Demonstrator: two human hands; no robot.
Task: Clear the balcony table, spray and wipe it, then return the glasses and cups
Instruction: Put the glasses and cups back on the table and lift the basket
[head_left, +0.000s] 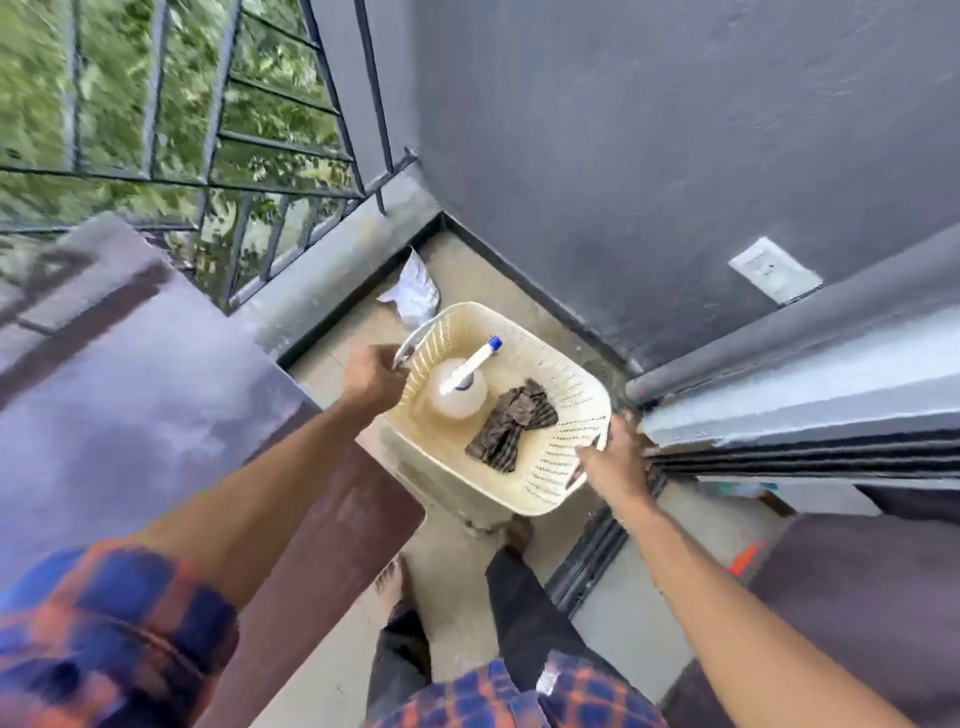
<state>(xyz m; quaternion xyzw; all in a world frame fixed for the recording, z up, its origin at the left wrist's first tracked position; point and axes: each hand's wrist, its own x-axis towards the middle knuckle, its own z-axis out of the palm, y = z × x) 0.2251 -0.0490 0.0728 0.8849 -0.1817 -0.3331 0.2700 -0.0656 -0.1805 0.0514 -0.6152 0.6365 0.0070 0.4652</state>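
A cream plastic basket (566, 379) is held over a pale stool (431, 475) on the balcony floor. My left hand (371, 382) grips the basket's left handle and my right hand (615, 460) grips its right handle. Inside the basket stand a clear spray bottle (457, 389) with a white and blue nozzle and a crumpled dark striped cloth (514, 423). The balcony table (130, 374), dark and glossy with a brown edge, fills the left of the view. No glasses or cups are in sight.
A white crumpled bag (413, 288) lies in the floor corner. Grey wall with a white socket (774, 270) at the right. Metal railing (218, 135) at the upper left. Sliding door track (597, 556) and frame on the right. My bare feet are below the stool.
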